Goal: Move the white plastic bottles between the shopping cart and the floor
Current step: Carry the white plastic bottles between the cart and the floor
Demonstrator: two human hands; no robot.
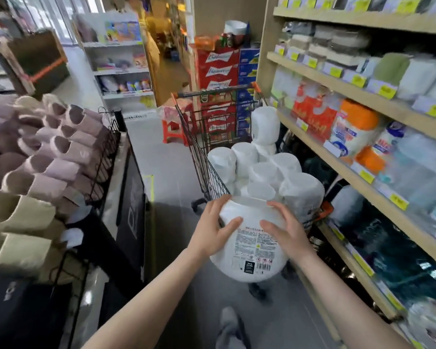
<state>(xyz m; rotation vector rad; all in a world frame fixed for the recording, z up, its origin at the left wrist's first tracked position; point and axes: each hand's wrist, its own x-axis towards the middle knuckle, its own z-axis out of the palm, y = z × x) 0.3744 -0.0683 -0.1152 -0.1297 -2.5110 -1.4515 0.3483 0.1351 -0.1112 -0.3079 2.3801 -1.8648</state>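
both hands (213,229) (286,229) grip bottle (249,248) between them.

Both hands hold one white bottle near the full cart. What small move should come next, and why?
Probably lower the bottle toward the floor. The left hand and right hand grip its sides, and the cart is already heaped with bottles.

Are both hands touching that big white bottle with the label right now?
Touching. The head view shows the left hand and right hand pressed against opposite sides of the white bottle, fingers curved over its surface.
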